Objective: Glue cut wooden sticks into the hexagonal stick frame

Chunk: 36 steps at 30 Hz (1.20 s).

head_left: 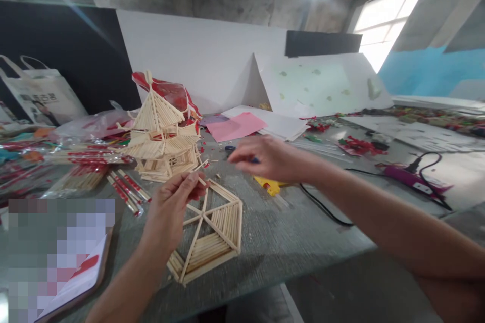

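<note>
My left hand (172,209) is closed in a pinch on a thin wooden stick (200,165) that points up and right. It hovers over a flat hexagonal frame of wooden sticks (212,232) lying on the grey table (280,242). Behind it stands a pagoda-like model of sticks (161,133). My right hand (261,157) reaches left across the table, smeared by motion, fingers partly curled, above a dark blue item (230,149) and near a yellow tool (270,185).
Packs of red-wrapped chopsticks (127,189) and plastic bags lie at left. Pink paper (235,126) and white boards stand behind. A purple glue gun (411,179) with a black cable (322,207) rests at right. A clipboard (81,277) sits at the near left edge.
</note>
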Tool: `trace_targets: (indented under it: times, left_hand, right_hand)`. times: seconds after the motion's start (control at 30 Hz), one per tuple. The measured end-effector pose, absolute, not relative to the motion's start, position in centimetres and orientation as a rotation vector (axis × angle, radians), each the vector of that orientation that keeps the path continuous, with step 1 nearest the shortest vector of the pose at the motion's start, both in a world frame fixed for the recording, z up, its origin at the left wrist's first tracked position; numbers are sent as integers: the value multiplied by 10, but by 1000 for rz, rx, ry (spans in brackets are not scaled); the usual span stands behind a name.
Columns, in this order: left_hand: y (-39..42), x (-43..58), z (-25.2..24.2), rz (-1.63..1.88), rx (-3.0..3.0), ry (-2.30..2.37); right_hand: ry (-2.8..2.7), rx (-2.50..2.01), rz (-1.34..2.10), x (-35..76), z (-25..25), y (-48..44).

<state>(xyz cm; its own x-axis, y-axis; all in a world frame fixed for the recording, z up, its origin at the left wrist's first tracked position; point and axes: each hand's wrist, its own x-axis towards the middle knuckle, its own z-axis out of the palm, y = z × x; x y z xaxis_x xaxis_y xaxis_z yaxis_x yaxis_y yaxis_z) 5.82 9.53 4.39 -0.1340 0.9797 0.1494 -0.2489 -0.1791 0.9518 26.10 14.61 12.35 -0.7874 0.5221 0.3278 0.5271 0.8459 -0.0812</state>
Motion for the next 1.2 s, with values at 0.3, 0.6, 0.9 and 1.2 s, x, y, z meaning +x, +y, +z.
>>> trace_targets:
  times: [0.3,0.6,0.9,1.2]
  left_hand:
    - [92,61,42,1473,1229,1017]
    - [102,67,73,1596,1272,1041]
    - [122,67,48,1555,1146,1058]
    - [121,66,38,1516,1639,1339]
  right_hand:
    - [-2935,-1442,-131,342,52,170]
    - [-2611,-1217,-350,333,70,179]
    - [-2470,-702,-96,304,81,165]
    - [-2458,-790,67,302,57,161]
